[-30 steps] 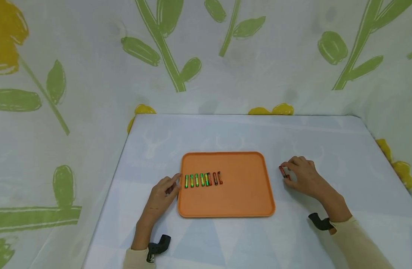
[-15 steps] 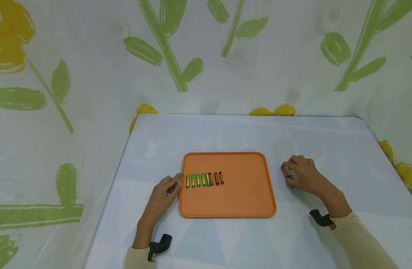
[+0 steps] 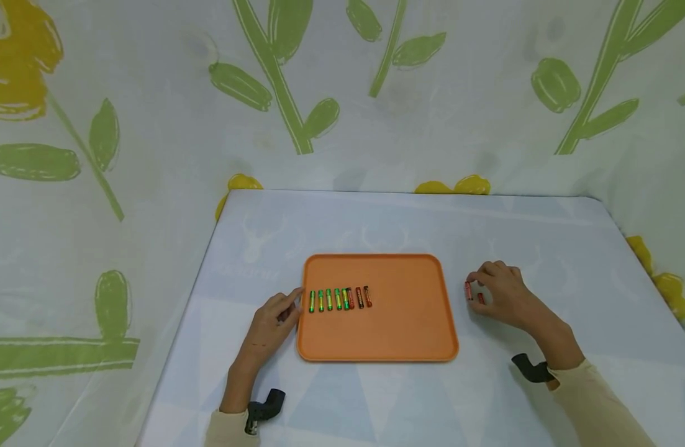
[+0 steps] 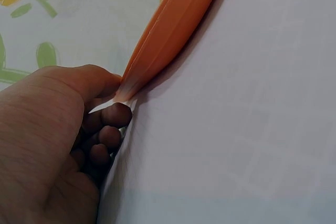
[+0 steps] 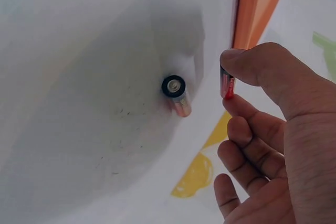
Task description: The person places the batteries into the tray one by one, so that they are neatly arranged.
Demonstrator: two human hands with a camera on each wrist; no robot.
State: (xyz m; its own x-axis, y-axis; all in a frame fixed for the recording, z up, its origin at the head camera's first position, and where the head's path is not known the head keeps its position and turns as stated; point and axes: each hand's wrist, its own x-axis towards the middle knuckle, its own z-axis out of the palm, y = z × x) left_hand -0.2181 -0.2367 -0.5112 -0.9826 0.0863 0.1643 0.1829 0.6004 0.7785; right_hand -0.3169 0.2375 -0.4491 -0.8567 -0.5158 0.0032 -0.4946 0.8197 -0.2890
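Observation:
Thumb and index finger of my right hand [image 3: 501, 295] pinch a red AA-style battery [image 5: 227, 83], held upright in the right wrist view. Just beside it, a second red battery [image 5: 178, 97] lies on the table with its end facing the camera. My left hand [image 3: 271, 326] rests at the left edge of the orange tray [image 3: 409, 335], fingertips touching the rim. On the tray runs a row of batteries: several green-and-yellow ones [image 3: 329, 300] at the left, then three red-and-black ones [image 3: 359, 297] on their right.
The table [image 3: 376, 403] has a pale cloth with triangle prints. Behind it hangs a white curtain [image 3: 169, 93] with green leaves and yellow flowers. A black wrist-camera mount [image 3: 266, 406] sits by the left sleeve, another mount [image 3: 532, 369] by the right.
The battery in my right hand has turned more upright and now stands apart from the one on the table. My left hand and the tray's row stay as they were.

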